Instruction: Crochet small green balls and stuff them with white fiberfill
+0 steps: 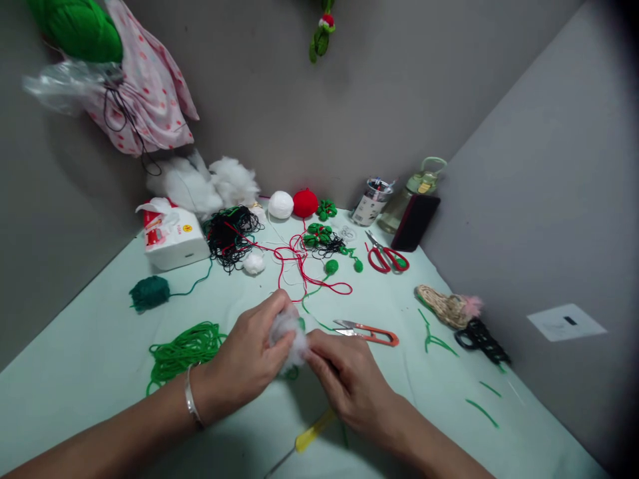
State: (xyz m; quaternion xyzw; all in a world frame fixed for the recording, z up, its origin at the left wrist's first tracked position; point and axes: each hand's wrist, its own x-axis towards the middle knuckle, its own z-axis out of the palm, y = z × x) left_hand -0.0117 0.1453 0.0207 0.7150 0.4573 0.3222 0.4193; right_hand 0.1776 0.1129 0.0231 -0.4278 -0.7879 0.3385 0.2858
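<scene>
Both my hands meet over the table around a tuft of white stuffing fibre (289, 336). My left hand (249, 349) is closed on the tuft, thumb and fingers pressed into it. Against its right side my right hand (349, 372) pinches the fibre with thumb and forefinger. A bit of green shows just behind the tuft; what it is I cannot make out. Below the hands lies a crochet hook (312, 432) with a yellow handle, partly under my right hand. Orange thread snips (369, 332) rest just beyond my right hand. Bright green yarn (184, 352) lies coiled beside my left wrist.
At the back stand a tissue box (177, 236), white stuffing (190, 186), a white yarn ball (280, 205), a red yarn ball (305, 203), a pen cup (372, 203) and a bottle (399, 206) with a phone (416, 223). Red-handled scissors (387, 256) and loose red yarn (299, 263) lie nearer.
</scene>
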